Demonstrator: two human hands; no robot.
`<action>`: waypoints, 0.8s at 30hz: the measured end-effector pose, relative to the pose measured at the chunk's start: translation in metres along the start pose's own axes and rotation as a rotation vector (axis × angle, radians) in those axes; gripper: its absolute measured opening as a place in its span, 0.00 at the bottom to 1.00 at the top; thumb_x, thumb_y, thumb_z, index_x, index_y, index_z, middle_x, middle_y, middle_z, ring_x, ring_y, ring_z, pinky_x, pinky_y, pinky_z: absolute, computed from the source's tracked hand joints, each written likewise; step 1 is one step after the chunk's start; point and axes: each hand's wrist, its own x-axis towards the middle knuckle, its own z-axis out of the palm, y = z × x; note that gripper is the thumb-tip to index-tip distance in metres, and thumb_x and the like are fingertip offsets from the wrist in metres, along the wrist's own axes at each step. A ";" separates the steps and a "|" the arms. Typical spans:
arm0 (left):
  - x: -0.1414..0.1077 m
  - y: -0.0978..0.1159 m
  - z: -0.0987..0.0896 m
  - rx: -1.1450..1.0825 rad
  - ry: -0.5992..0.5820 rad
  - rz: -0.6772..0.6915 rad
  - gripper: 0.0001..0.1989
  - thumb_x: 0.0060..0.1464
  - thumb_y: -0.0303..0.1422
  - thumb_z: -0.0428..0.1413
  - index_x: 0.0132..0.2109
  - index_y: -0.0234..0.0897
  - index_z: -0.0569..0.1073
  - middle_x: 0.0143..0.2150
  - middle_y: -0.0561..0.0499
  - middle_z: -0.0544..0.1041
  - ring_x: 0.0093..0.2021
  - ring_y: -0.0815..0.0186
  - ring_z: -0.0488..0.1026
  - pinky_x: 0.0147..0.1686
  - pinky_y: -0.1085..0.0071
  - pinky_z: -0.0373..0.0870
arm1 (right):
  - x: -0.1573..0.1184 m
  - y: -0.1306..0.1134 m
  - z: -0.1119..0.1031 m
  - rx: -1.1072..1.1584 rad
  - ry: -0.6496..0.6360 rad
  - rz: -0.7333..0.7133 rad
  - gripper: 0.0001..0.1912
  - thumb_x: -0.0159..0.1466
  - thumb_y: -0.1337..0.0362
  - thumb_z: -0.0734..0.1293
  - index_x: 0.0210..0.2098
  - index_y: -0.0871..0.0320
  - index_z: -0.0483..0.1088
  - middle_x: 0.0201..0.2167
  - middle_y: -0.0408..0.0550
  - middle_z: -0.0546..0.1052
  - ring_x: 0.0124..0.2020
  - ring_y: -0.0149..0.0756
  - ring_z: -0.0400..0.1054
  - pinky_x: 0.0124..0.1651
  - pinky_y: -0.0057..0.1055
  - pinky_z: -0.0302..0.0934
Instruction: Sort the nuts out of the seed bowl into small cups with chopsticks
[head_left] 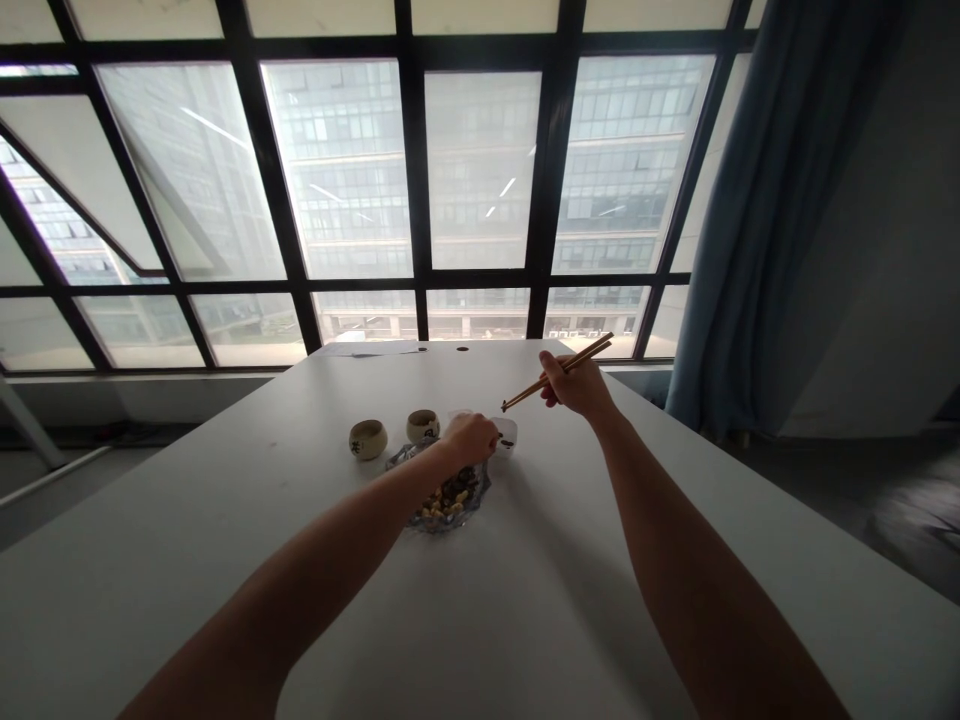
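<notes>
In my right hand [574,385] is a pair of wooden chopsticks [559,373], with a small dark piece at their tips. Below and left of the tips, my left hand [471,438] is closed at the edge of a small translucent cup [506,433] holding dark bits. My left forearm passes over a clear, scalloped glass bowl [442,515] of mixed nuts and dark pieces, hiding part of it. Two beige ceramic cups, one on the left [367,440] and one nearer the bowl [423,425], stand behind it.
A long white table [225,520] reaches toward the windows. At its far end lie white sheets [367,349] and two dark round spots. A blue curtain [742,220] hangs at the right. Another pale translucent item is partly hidden behind my left hand.
</notes>
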 end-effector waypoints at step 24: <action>0.009 -0.051 0.010 -0.099 0.061 -0.185 0.04 0.48 0.31 0.65 0.32 0.36 0.79 0.46 0.44 0.80 0.52 0.56 0.73 0.52 0.65 0.71 | -0.002 0.018 0.037 0.200 -0.083 -0.101 0.33 0.60 0.34 0.65 0.24 0.60 0.72 0.16 0.48 0.76 0.14 0.31 0.69 0.17 0.24 0.63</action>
